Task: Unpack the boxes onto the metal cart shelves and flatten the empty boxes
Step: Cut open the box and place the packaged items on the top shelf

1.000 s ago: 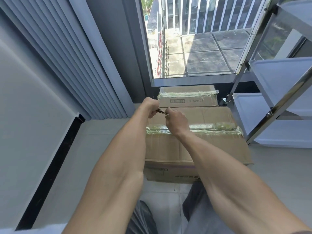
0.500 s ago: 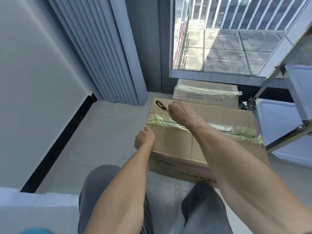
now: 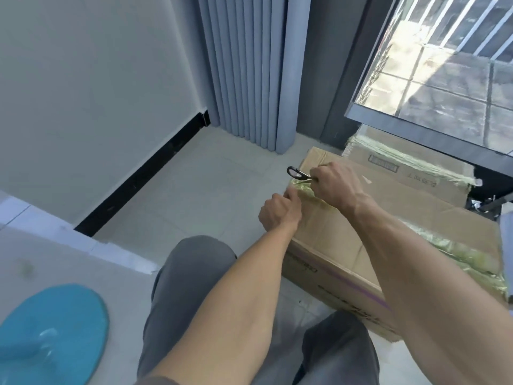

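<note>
A sealed brown cardboard box (image 3: 388,218) lies on the tiled floor in front of my knees, with a yellowish tape strip (image 3: 458,251) along its top seam. My right hand (image 3: 333,184) grips a small dark-handled tool (image 3: 297,173) at the box's left end, where the tape starts. My left hand (image 3: 280,211) is curled against the box's left top edge just below the tool. A second taped box (image 3: 410,165) lies behind the first, under the window sill.
Grey curtains (image 3: 249,68) hang at the back, a white wall with black skirting at left. A blue round cushion (image 3: 52,332) lies at bottom left. A cart wheel and frame corner (image 3: 483,207) show at the right edge. A window (image 3: 449,65) overlooks a balcony.
The view swung left and down, so the cart shelves left the frame. My left hand let go of the tool and dropped to the box's left edge; my right hand kept the tool.
</note>
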